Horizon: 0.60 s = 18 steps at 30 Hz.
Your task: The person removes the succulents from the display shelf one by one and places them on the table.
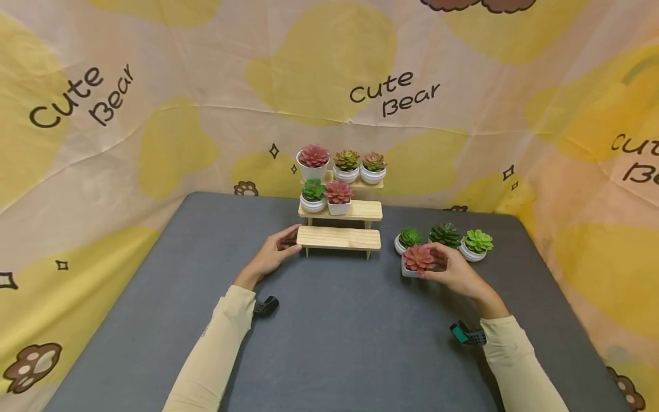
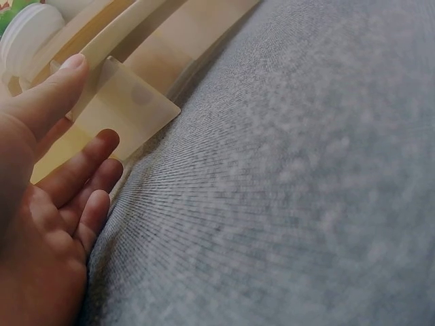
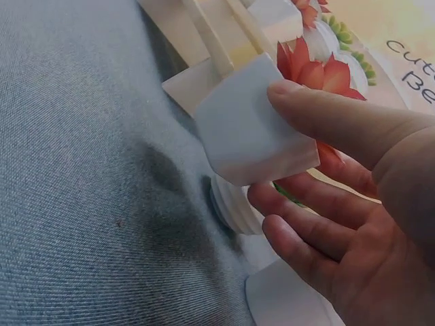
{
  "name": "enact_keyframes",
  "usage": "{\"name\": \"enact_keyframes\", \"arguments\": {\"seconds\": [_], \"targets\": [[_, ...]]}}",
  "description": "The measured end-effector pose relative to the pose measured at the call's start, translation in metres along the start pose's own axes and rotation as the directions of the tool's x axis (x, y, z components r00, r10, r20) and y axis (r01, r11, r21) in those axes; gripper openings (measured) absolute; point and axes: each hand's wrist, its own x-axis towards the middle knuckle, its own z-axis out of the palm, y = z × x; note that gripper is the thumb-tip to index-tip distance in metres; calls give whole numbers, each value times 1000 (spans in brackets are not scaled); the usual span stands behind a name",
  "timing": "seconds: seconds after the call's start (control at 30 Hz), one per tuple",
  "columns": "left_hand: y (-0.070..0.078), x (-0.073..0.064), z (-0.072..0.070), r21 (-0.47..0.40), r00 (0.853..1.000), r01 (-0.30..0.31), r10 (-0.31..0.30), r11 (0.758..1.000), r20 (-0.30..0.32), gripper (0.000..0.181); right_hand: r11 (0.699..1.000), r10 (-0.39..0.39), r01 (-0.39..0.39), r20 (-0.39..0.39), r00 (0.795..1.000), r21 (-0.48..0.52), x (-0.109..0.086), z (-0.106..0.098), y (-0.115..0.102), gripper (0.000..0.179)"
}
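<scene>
My right hand [image 1: 455, 274] pinches a white square pot with a red succulent [image 1: 418, 258] between thumb and fingers. In the right wrist view the pot [image 3: 251, 125] is lifted and tilted, its underside partly showing. My left hand [image 1: 272, 254] holds the left end of the lowest step of a three-tier wooden stand [image 1: 337, 237], thumb at the front and a finger at the back. The left wrist view has the thumb on the board's edge, beside a stand leg [image 2: 139, 102], with the other fingers loosely bent.
On the stand's top step are a pink succulent [image 1: 314, 157] and two small reddish-green ones. Its middle step bears a green succulent [image 1: 313, 191] and a pink one [image 1: 338, 194]. Several green succulents [image 1: 476, 243] in white pots stand behind my right hand. Printed cloth hangs behind the grey table [image 1: 319, 343].
</scene>
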Motion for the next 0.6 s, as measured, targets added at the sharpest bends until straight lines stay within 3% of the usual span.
{"name": "enact_keyframes", "arguments": {"seconds": [0.6], "targets": [[1,0,1,-7,1000,4,-4,1000,0,61,994,18,-26,86,996,103,2,5,19,47]]}}
